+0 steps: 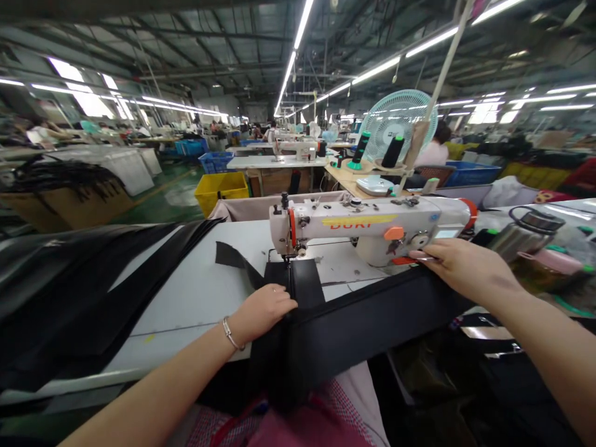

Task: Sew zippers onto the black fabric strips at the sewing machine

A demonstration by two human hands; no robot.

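Observation:
A white sewing machine [367, 226] stands on a white table [195, 298]. A black fabric piece [302, 282] lies under its needle and runs off the front edge toward me. My left hand [263, 310], with a bracelet on the wrist, rests on that fabric just left of the needle, fingers curled down onto it. My right hand [459, 264] reaches to the machine's base at the right, fingers closed around an orange-red lever or knob there; what exactly it grips is partly hidden.
A stack of black fabric pieces [79, 292] covers the table's left side. Thread cones [393, 152], a fan [398, 121], a metal kettle [526, 233], yellow [221, 189] and blue [216, 161] bins, other sewing stations and people fill the background.

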